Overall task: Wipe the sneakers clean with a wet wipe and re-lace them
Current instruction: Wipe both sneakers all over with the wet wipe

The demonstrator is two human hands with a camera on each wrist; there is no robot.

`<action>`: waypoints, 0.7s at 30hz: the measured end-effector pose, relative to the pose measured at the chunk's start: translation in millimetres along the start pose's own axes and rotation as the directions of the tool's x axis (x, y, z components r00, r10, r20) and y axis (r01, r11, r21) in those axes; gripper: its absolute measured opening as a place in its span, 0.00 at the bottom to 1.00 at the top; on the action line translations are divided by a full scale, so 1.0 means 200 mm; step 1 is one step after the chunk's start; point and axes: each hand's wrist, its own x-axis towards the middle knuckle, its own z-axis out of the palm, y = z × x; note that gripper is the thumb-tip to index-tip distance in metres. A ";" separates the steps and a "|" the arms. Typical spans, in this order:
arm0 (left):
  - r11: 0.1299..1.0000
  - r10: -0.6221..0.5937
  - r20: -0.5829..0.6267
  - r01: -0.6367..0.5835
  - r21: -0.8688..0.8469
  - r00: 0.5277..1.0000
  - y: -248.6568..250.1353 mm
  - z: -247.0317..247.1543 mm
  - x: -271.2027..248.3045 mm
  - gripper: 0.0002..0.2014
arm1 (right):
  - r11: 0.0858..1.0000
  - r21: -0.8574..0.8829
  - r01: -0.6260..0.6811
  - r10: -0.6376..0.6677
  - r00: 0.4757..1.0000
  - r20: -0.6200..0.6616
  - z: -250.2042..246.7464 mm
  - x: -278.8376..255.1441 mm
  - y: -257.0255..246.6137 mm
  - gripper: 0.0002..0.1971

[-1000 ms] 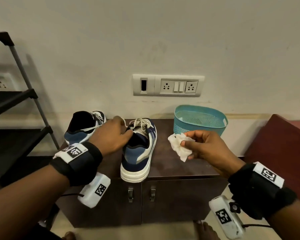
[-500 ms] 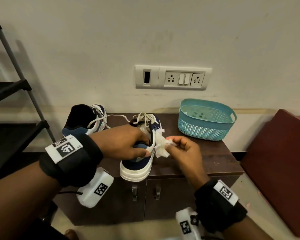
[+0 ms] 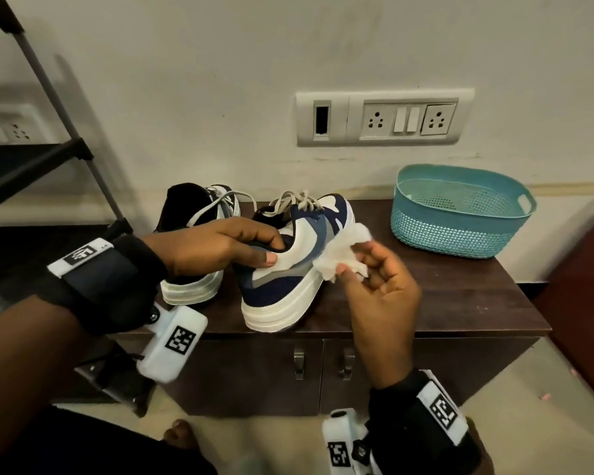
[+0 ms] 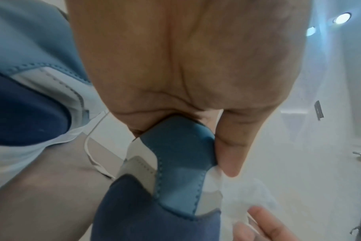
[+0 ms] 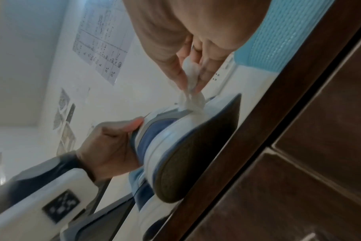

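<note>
Two navy, blue and white sneakers stand on a dark wooden cabinet [image 3: 460, 303]. My left hand [image 3: 220, 250] grips the heel collar of the nearer sneaker [image 3: 288, 269] [image 4: 171, 187] [image 5: 175, 135], thumb on its white side panel, and tilts it so the dark sole shows in the right wrist view. My right hand [image 3: 374, 275] [image 5: 188, 70] pinches a crumpled white wet wipe [image 3: 340, 255] [image 5: 192, 97] and presses it against that sneaker's outer side. Loose cream laces [image 3: 299, 200] lie over its tongue. The other sneaker [image 3: 199, 214] sits behind my left hand, partly hidden.
A teal perforated plastic basket [image 3: 460, 214] stands at the cabinet's back right. A socket and switch panel [image 3: 384, 118] is on the wall above. A black shoe rack [image 3: 31, 159] stands to the left; a dark red surface [image 3: 590, 286] lies to the right.
My left hand closed on the nearer sneaker's heel and tilted it up. My right hand brought the wipe leftward from mid-air onto the sneaker's side.
</note>
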 end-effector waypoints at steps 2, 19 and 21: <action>0.999 -0.009 -0.010 0.009 -0.035 1.000 -0.01 -0.01 -0.01 0.09 | 0.993 -0.108 0.056 -0.040 0.989 0.140 0.06 -0.06 0.03 0.18; 0.994 -0.008 -0.035 0.004 -0.107 0.999 -0.02 0.00 0.00 0.11 | 0.916 -0.390 0.091 0.013 0.967 0.256 0.08 -0.06 -0.05 0.04; 0.996 0.003 -0.027 -0.005 -0.094 1.000 -0.02 -0.01 0.00 0.12 | 0.926 -0.375 0.033 0.062 0.969 0.238 0.06 -0.05 -0.03 0.12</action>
